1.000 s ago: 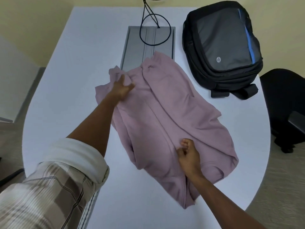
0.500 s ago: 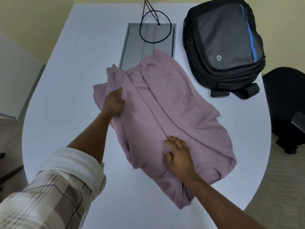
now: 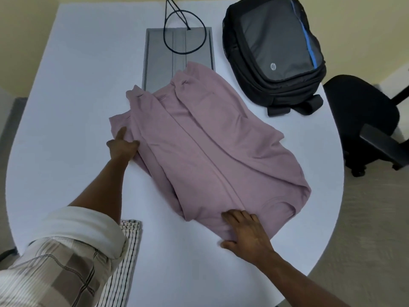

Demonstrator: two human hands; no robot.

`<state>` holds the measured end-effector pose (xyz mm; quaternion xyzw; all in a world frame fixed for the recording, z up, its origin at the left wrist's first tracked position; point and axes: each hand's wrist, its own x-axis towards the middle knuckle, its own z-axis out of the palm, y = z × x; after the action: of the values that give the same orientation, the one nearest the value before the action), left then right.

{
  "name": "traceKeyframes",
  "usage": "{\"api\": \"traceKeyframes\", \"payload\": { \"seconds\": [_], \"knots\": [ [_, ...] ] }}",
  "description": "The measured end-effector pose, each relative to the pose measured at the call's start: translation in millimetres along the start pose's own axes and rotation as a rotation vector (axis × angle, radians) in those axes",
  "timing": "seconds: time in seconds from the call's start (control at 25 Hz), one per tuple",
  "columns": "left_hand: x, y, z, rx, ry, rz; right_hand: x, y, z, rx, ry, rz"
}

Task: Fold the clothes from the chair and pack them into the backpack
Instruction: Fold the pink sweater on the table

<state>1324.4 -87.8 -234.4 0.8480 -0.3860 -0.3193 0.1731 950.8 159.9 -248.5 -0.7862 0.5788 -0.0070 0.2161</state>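
The left hand (image 3: pixel 123 146) lies at the nine o'clock edge of the mauve, soft knit garment (image 3: pixel 205 149), thumb stretched up along the cloth, its fingers tucked against or under the folded edge; whether they pinch the cloth I cannot tell. The right hand (image 3: pixel 245 233) rests flat on the garment's six o'clock end, fingers straight and spread, thumb on the bench (image 3: pixel 70 89), holding nothing. The garment lies partly folded lengthwise on the white rounded bench, running from eleven o'clock toward five o'clock, its far end overlapping a flat grey rectangular panel (image 3: pixel 159 56) at twelve o'clock. A looped black cable (image 3: pixel 183 32) lies on that panel. The black and grey fabric backpack (image 3: pixel 274 47) with a blue stripe lies flat at one o'clock, near the garment but apart from it. A black office chair (image 3: pixel 363 120) stands at three o'clock beside the bench. A striped white cloth (image 3: pixel 126 258) sits at seven o'clock by the rolled sleeve (image 3: pixel 86 231).
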Motion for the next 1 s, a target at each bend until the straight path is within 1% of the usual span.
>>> {"api": "traceKeyframes", "payload": {
  "seconds": [0.12, 0.2, 0.28, 0.32, 0.4, 0.48, 0.64, 0.8, 1.0],
  "knots": [
    [4.6, -2.3, 0.0, -0.103, 0.002, -0.028, -12.2, -7.7, 6.5, -0.057, -0.045, 0.037],
    [10.8, -4.7, -3.2, -0.117, -0.013, -0.033, -15.9, -11.8, 12.0, -0.068, -0.036, 0.087],
    [13.6, -5.4, -4.4, -0.126, -0.114, -0.027, -18.2, -15.8, 18.4, -0.075, -0.009, 0.126],
    [15.8, -5.1, -2.6, -0.178, -0.146, -0.055, -18.6, -17.1, 21.8, -0.082, 0.013, 0.132],
    [11.0, -2.3, -3.7, -0.364, -0.168, -0.148, -19.3, -18.8, 28.0, -0.093, 0.079, 0.153],
    [6.8, -1.6, -7.3, -0.459, -0.167, -0.196, -19.2, -21.5, 31.9, -0.080, 0.149, 0.199],
    [3.1, -6.2, -16.1, -0.419, -0.193, -0.128, -18.5, -25.8, 36.3, -0.070, 0.212, 0.243],
    [-3.2, -14.6, -27.0, -0.401, -0.207, -0.035, -18.0, -27.7, 35.6, -0.093, 0.231, 0.241],
    [-6.3, -16.9, -48.2, -0.449, -0.173, -0.010, -13.2, -31.8, 25.6, -0.113, 0.243, 0.236]
  ]
}}
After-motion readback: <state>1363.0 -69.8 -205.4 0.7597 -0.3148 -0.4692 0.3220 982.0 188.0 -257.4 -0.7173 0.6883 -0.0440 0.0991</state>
